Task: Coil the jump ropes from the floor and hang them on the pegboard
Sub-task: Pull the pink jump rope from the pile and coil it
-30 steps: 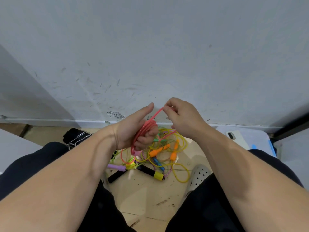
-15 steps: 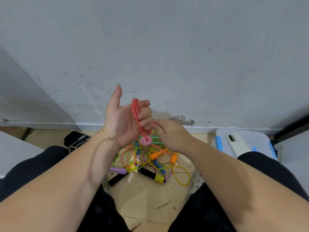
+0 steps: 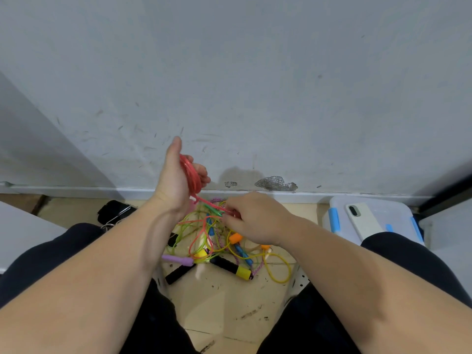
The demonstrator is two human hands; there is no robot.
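A person sits facing a scuffed grey wall (image 3: 255, 85), coiling a red rope (image 3: 191, 175) above a tangle of jump ropes. The left hand (image 3: 176, 185) is raised with its thumb pointing up and its fingers curled through the coil, which hangs across the palm in several close loops. From the bottom of the coil a single red strand runs down and to the right to the right hand (image 3: 255, 221), whose curled fingers pinch it just above the pile (image 3: 212, 238).

The pile lies on the tiled floor (image 3: 224, 302) between the person's knees, close to the skirting. It holds green, yellow, pink and red cords, with a purple handle (image 3: 178, 259), a black handle (image 3: 229, 267) capped in yellow, an orange handle (image 3: 235, 237) and a blue handle (image 3: 242, 254) among them. A yellow loop (image 3: 278, 270) trails out to the right of the heap.

At right, a clear box (image 3: 394, 213) with blue clips stands against the wall, and a pale phone (image 3: 362, 222) lies on its lid.
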